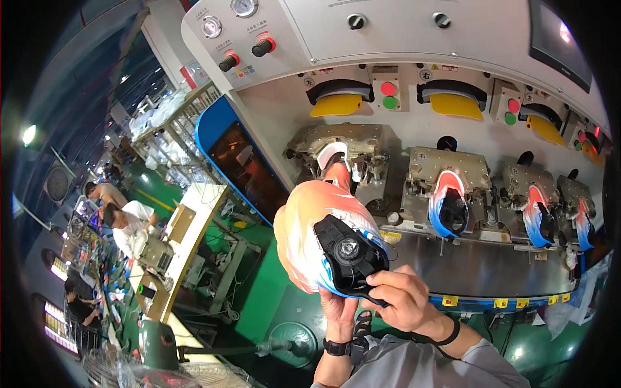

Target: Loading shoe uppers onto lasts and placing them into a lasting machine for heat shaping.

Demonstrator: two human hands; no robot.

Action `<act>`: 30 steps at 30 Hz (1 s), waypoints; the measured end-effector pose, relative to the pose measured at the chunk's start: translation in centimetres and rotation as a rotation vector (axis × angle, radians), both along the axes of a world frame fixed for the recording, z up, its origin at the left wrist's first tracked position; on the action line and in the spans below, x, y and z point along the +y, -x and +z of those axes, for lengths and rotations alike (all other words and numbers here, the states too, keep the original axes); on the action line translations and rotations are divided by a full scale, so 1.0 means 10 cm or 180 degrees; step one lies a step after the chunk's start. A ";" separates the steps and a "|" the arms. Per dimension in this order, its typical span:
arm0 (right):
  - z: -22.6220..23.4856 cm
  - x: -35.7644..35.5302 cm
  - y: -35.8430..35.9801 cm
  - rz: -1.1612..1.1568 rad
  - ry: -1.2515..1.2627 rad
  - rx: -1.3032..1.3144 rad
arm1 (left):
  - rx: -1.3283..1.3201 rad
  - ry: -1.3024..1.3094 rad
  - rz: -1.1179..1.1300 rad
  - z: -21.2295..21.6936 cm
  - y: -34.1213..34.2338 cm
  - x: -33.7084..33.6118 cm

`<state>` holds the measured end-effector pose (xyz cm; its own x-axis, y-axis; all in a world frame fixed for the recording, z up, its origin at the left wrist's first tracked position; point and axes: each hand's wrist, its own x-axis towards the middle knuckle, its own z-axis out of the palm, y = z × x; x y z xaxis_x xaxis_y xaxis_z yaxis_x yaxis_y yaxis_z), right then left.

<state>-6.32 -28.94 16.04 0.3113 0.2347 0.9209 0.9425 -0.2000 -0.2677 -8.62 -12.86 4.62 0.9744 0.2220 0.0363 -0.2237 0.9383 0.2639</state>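
Close in front of me is a shoe upper [304, 223] in orange and white with blue edging. A black piece [352, 268] on it bears a round disc with a shiny centre. My left hand [337, 306], a watch at its wrist, supports the upper from below; its fingers are mostly hidden behind it. With thumb and fingers my right hand [401, 299] pinches the black piece's lower right edge. Just beyond, another upper [333, 155] sits at the leftmost metal mould [375, 136], partly covered by the one I hold.
Further right, more uppers [447, 204] in orange, white and blue hang on the moulds of a grey machine [310, 39]. Yellow pads [336, 105] and red and green buttons [389, 96] are above them. At left stand a worktable [194, 213] and a fan [158, 346]; people [132, 223] work beyond.
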 end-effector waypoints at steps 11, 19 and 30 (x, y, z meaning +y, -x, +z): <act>0.80 0.55 -1.91 -0.1071 -0.0333 0.0565 | 0.0018 -0.0589 0.0577 0.41 -0.53 1.28; 0.74 1.38 -3.83 -0.2467 0.0493 0.0097 | 0.0177 -0.0689 0.0765 0.37 -0.59 1.53; 0.59 1.25 -3.56 -0.2122 -0.0708 0.0785 | 0.0282 -0.0681 0.0809 0.17 -0.59 1.67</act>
<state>29.31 -16.48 21.96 0.5263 -0.2599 0.8096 0.5476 -0.6248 -0.5566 -2.70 3.89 6.36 0.8903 0.4546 0.0259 -0.4105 0.7767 0.4776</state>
